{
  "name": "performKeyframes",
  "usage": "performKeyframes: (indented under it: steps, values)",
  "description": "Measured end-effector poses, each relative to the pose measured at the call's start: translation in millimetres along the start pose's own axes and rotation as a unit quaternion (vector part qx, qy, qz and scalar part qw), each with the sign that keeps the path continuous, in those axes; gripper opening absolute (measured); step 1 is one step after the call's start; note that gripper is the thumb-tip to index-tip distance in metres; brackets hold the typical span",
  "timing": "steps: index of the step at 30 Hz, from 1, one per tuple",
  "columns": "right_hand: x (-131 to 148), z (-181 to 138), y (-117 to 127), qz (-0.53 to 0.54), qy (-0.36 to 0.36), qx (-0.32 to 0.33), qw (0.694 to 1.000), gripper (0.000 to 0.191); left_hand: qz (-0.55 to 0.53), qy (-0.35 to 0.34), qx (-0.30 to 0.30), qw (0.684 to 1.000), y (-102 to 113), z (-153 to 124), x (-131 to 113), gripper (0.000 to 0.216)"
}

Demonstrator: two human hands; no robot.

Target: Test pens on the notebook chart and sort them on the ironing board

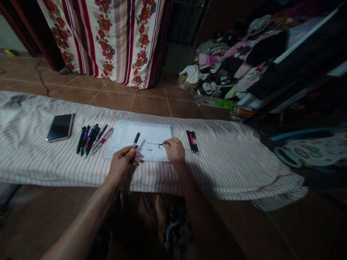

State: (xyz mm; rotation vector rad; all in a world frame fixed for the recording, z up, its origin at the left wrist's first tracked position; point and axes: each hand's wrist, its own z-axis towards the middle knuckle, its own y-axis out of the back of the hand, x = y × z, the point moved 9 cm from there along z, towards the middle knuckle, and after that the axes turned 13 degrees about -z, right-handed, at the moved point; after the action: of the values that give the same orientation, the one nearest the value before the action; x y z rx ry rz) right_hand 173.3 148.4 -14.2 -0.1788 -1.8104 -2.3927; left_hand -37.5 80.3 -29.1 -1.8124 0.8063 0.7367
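A spiral notebook (135,139) lies open on a striped cloth (230,169) that covers a low surface. My left hand (123,160) is closed round a pen (136,138) that points up over the page's near edge. My right hand (175,150) rests on the notebook's lower right corner, its fingers pinched on a second pen (164,144) whose tip touches the paper. Left of the notebook lie several pens (92,139) in a row. A few more pens (192,141) lie to its right.
A dark smartphone (60,127) lies face up at the left of the cloth. Beyond is a tiled floor (151,103), a floral hanging cloth (108,36) and a heap of clothes (238,61) at the right. My foot (161,213) shows below the near edge.
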Motion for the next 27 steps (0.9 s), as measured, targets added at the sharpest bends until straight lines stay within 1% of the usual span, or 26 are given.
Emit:
performKeyframes:
  steps: [3, 5, 7, 9, 11, 14, 16, 18, 20, 23, 25, 27]
  values:
    - [0.8, 0.9, 10.5, 0.011, 0.006, -0.02, 1.0, 0.014, 0.009, -0.003, -0.009, 1.0, 0.4, -0.3, -0.9, 0.03]
    - [-2.3, 2.1, 19.3, 0.044, -0.012, -0.034, 0.998, 0.015, 0.016, -0.001, -0.014, 1.0, 0.2, -0.8, -0.9, 0.031]
    - [-9.2, 3.3, 23.9, 0.11, -0.057, -0.028, 0.992, 0.016, 0.013, 0.009, -0.018, 1.0, -0.7, -1.6, 0.7, 0.031]
    - [-13.8, 3.5, 23.0, 0.216, -0.101, -0.003, 0.971, 0.02, 0.001, 0.024, -0.018, 1.0, -2.3, -2.5, 3.6, 0.029]
    - [-14.0, 2.7, 20.0, 0.341, -0.135, 0.025, 0.93, 0.023, -0.012, 0.037, -0.019, 0.999, -3.2, -3.1, 6.8, 0.027]
    - [-9.0, -0.1, 19.7, 0.498, -0.171, 0.053, 0.849, 0.02, -0.019, 0.045, -0.02, 0.999, -3.7, -3.2, 10.7, 0.025]
    - [-4.2, -1.9, 23.8, 0.567, -0.182, 0.063, 0.801, 0.019, -0.015, 0.048, -0.018, 0.999, -4.2, -3.3, 13.1, 0.025]
    - [0.5, -2.3, 31.8, 0.612, -0.176, 0.06, 0.769, 0.021, -0.011, 0.054, -0.02, 0.998, -5.0, -3.9, 15.1, 0.025]
    - [5.9, -1.0, 41.2, 0.637, -0.148, 0.054, 0.755, 0.024, -0.009, 0.057, -0.018, 0.998, -6.9, -4.5, 16.2, 0.023]
    - [11.0, 1.4, 50.2, 0.655, -0.109, 0.047, 0.746, 0.03, -0.016, 0.055, -0.005, 0.998, -12.5, -5.2, 16.5, 0.022]
    - [8.7, 2.3, 50.8, 0.657, -0.111, 0.039, 0.745, 0.033, -0.022, 0.058, 0.006, 0.998, -16.8, -6.2, 17.7, 0.023]
    - [3.3, 2.5, 50.6, 0.647, -0.125, 0.025, 0.752, 0.032, -0.027, 0.069, 0.019, 0.997, -21.5, -8.5, 20.3, 0.024]
